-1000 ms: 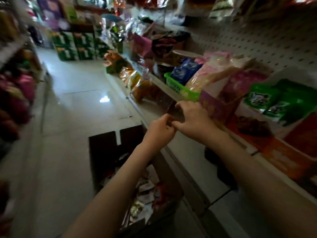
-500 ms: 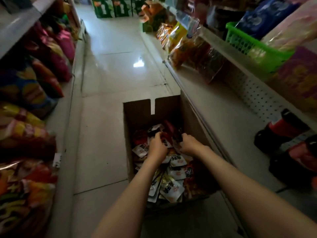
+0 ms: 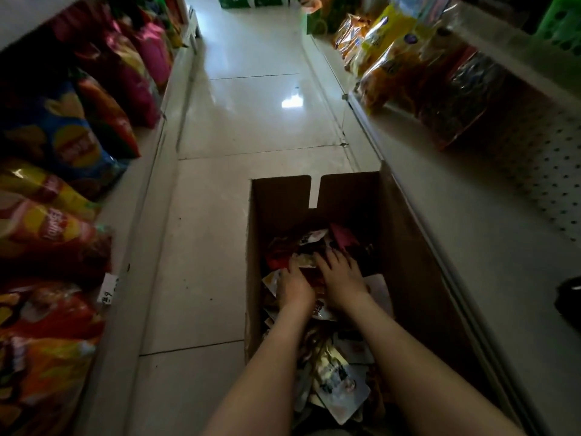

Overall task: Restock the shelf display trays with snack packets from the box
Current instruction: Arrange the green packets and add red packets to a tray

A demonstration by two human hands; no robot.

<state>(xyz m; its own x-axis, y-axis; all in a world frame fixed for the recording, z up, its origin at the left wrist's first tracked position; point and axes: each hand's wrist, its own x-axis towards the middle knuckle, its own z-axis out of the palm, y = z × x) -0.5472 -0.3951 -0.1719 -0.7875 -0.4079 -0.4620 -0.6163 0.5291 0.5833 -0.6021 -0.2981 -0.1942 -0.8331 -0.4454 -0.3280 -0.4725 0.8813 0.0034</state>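
Down the aisle between two shelf runs, the pale glossy tiled floor (image 3: 251, 114) filled most of the view, with big crisp bags (image 3: 63, 143) stacked on the left and clear bags of orange and dark snacks (image 3: 424, 77) on the right. On the floor against the right-hand shelf base stood the open brown cardboard box (image 3: 345, 193), its small foil snack packets (image 3: 341, 385) lying loose in a heap. A second earlier both hands had been up at the shelf edge; now they were down in the box, close together but not touching, which I judged to mean one handful had been shelved and the next was being gathered. The right hand (image 3: 341, 278) lay on the dark packets with its fingers spread. The left hand (image 3: 295, 287) had its fingertips sunk among the packets, and I could not tell whether it gripped one. Dim light blurred the packet labels, the display trays were out of view, and only a corner of a green plastic basket (image 3: 562, 23) showed at top right
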